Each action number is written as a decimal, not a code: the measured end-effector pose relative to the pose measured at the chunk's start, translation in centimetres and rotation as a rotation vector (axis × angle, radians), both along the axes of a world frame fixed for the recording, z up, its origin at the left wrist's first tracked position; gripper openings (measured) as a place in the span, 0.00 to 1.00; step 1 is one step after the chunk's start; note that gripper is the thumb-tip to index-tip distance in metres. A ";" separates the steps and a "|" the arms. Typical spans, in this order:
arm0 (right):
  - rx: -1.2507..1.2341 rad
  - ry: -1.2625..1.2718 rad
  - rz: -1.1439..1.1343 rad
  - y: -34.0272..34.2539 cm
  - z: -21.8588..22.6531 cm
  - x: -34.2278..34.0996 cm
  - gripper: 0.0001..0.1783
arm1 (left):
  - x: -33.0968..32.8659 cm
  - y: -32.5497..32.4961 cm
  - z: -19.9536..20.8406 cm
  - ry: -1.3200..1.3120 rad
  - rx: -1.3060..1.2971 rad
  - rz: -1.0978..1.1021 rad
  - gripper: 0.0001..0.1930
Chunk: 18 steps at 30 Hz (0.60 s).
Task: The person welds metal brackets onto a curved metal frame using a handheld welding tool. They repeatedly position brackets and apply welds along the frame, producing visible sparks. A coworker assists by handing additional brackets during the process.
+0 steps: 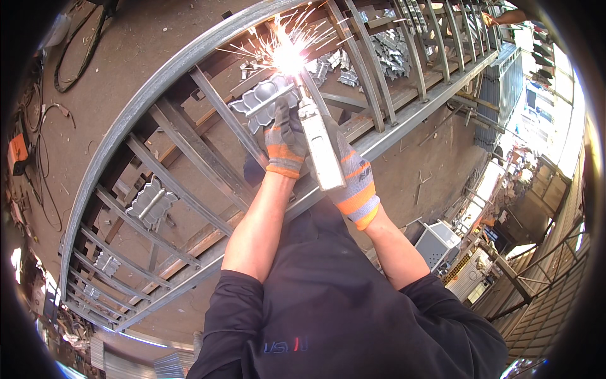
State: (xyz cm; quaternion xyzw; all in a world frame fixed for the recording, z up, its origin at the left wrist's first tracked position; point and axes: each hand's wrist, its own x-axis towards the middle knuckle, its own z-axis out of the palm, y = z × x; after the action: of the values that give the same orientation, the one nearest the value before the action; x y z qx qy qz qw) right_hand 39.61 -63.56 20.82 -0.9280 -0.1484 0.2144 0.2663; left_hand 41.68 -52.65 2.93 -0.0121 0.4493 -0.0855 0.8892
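Observation:
My left hand [284, 136], in a grey glove with an orange cuff, presses on a cast metal leaf ornament [255, 101] lying on a bar of the steel gate frame [132, 110]. My right hand [350, 174], gloved the same way, grips a welding torch [319, 142] whose tip points up at the ornament's far edge. A bright white arc [287, 58] burns there and throws sparks outward. The torch's handle covers most of my right palm.
A second leaf ornament [150, 201] sits on a bar at the lower left, smaller ones beyond it. Loose ornaments [388, 54] are piled behind the frame. Black cables [76, 50] lie on the concrete floor, an orange machine [17, 151] at far left, a grey box [435, 243] at right.

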 end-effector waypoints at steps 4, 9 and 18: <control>0.042 0.010 -0.024 0.1 0.3 0.1 0.17 | 0.0 -0.3 0.1 -0.059 0.028 0.063 0.09; 0.069 0.013 -0.047 0.0 0.2 -0.2 0.16 | 0.3 -0.4 0.5 0.019 0.049 0.014 0.07; 0.073 0.002 -0.033 -0.2 0.1 -0.3 0.16 | 0.1 -0.3 0.2 -0.041 0.026 0.076 0.08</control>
State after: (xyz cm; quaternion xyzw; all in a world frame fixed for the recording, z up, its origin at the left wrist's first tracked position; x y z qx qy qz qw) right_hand 39.30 -63.75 20.96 -0.9198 -0.1404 0.2053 0.3036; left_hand 41.79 -52.94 3.15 -0.0158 0.4311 -0.0458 0.9010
